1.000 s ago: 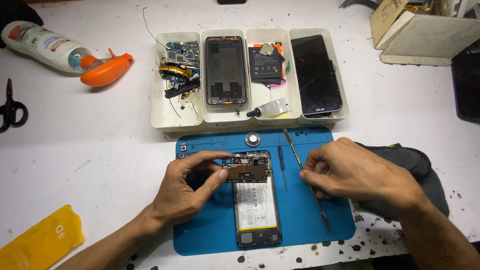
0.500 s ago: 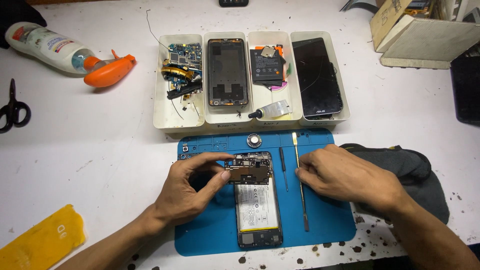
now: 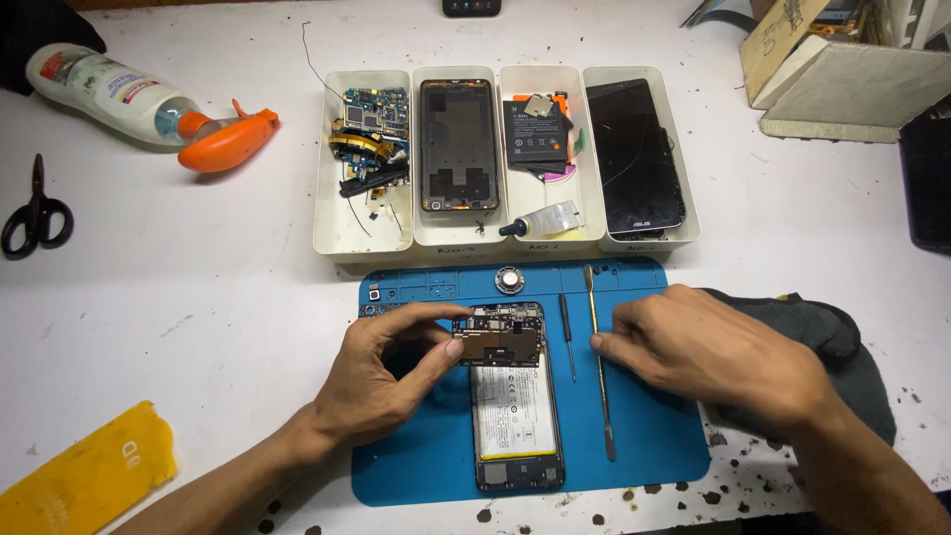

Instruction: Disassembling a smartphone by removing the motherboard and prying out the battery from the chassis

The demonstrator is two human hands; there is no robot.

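An opened phone [image 3: 515, 406] with its back off lies on a blue work mat [image 3: 426, 466], showing a white battery and a circuit board [image 3: 500, 342] at its top. My left hand [image 3: 391, 381] pinches the left edge of that board between thumb and fingers. My right hand [image 3: 708, 352] rests on the mat, fingertips touching a long metal spudger [image 3: 600, 396] that lies flat. A small dark screwdriver [image 3: 566, 332] lies between the phone and the spudger.
Behind the mat stand white trays [image 3: 337, 213] with circuit boards, a phone frame [image 3: 456, 144], a battery [image 3: 535, 134] and a dark screen [image 3: 634, 159]. A spray bottle [image 3: 149, 104] and scissors [image 3: 35, 213] lie left, a yellow cloth [image 3: 84, 476] front left, a dark cloth [image 3: 827, 342] right.
My right hand has laid the spudger down flat on the mat; a second ago it held the tool at an angle. My left hand has stayed on the board.
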